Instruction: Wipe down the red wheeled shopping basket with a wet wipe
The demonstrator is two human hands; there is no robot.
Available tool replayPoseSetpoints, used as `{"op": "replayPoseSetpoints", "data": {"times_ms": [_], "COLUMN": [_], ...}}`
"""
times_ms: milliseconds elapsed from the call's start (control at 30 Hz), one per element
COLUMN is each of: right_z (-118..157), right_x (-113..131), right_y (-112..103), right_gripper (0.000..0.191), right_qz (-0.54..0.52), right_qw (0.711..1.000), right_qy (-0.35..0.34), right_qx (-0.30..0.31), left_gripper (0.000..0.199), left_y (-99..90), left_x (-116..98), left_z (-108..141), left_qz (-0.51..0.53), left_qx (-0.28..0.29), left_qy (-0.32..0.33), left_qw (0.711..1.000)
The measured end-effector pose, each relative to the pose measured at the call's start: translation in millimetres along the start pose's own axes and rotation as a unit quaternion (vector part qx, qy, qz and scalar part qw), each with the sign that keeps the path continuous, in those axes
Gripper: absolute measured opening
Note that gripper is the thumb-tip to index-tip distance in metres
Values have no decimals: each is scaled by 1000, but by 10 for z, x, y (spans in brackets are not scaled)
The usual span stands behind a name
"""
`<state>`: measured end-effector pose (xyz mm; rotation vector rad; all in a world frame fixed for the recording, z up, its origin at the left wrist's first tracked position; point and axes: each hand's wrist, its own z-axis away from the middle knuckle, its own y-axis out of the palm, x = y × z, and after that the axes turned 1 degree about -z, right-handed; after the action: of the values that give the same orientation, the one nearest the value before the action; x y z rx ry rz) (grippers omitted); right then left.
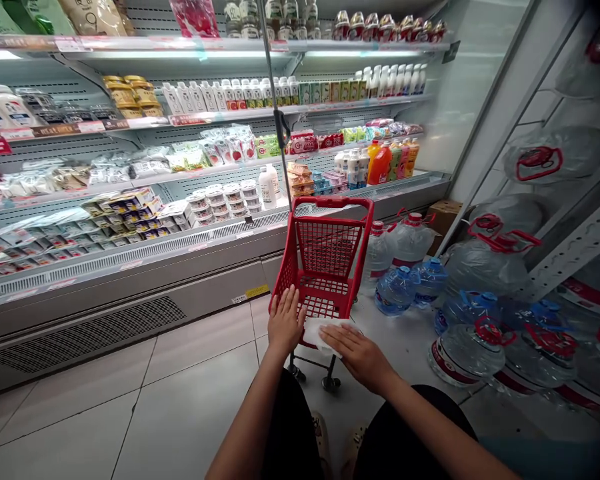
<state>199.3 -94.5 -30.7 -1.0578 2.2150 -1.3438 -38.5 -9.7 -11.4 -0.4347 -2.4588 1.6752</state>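
Observation:
A small red shopping cart [325, 283] with a gridded basket stands in front of me on black wheels. My left hand [286, 321] lies with its fingers stretched out against the cart's near left side. A white cloth or tissue [315, 331] rests over the cart's near edge. My right hand [357, 350] presses it there, its fingers flat and close together. Part of the cloth is hidden beneath that hand, so I cannot tell how it is gripped underneath.
Behind the cart runs an open refrigerated shelf [215, 257] stocked with bottles, tubs and packs. Large water bottles [467, 353] crowd the floor and rack on the right. Blue-capped jugs [397, 290] stand close beside the cart. Pale tiles [195, 400] cover the floor.

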Motion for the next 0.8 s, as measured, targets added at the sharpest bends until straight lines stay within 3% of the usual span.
{"op": "replayPoseSetpoints", "data": {"times_ms": [100, 200, 333, 433, 533, 667, 733, 800], "right_z": [-69, -146, -279, -355, -386, -417, -448, -482], "right_x": [-227, -556, -832, -720, -395, -95, -169, -395], "right_y": [-48, -62, 32, 129, 181, 182, 159, 120], "right_gripper": [71, 66, 64, 66, 68, 71, 70, 68], "right_qz": [-4, 8, 25, 26, 22, 14, 19, 29], "right_qw": [1000, 1000, 994, 991, 996, 1000, 1000, 1000], "right_qy": [-24, 12, 93, 111, 73, -3, -12, 9], "right_qx": [3, -10, -53, -72, -55, -9, 3, -6], "left_gripper": [60, 58, 58, 62, 65, 63, 62, 63], "left_y": [-65, -132, -155, -130, -114, -152, -192, -241], "left_x": [219, 387, 248, -46, -227, -117, 17, 164], "left_z": [90, 117, 199, 319, 420, 455, 452, 457], "left_qz": [-11, -24, -19, 14, 34, 30, 22, 13], "left_qx": [14, 13, -2, 8, 4, 6, 14, 23], "left_qy": [-4, -26, -35, 34, 54, 70, 85, 85], "left_qw": [1000, 999, 999, 999, 998, 997, 996, 996]}}
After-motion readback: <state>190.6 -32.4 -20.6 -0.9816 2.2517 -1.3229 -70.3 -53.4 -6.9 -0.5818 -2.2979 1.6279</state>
